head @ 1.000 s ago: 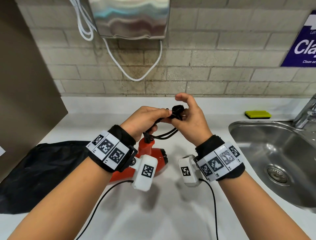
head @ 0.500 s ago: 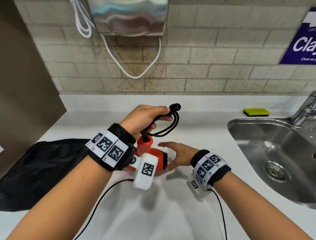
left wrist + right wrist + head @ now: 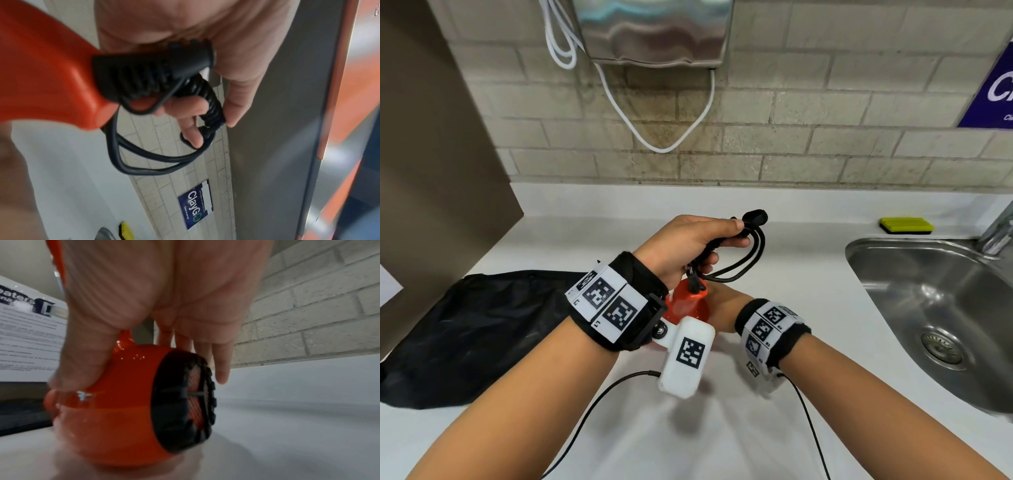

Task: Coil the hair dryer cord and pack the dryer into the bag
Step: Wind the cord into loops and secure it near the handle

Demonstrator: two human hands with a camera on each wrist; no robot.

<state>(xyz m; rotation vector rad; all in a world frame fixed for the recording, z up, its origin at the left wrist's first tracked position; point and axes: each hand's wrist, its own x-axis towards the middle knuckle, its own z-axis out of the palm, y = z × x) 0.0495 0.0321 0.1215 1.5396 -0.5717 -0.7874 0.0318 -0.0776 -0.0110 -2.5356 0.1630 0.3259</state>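
Since half a second ago the right hand has gone from hovering open beside the dryer to settling on it: in the right wrist view its thumb lies across the top of the orange body and the fingers reach down behind the black rear grille, so it is wrapped round the hair dryer, which sits low at the white surface, whether just touching or just lifted I cannot tell. The left hand is closed on the cord: the left wrist view shows fingers and thumb pinching the tightly wrapped turns near the handle end, with two loose loops hanging below and the plug poking out past the fingertips. That split seems deliberate: one hand keeps the bundle from springing apart, while the other takes the weight of the body so the two can travel as one piece. Coiling looks finished, packing not begun. The black bag lies flat on the surface to the left, near the left wrist, its mouth not discernible from here. Probably the next move needs the bag opened, which is awkward with both hands occupied; the loops could slip free if the left grip loosens.
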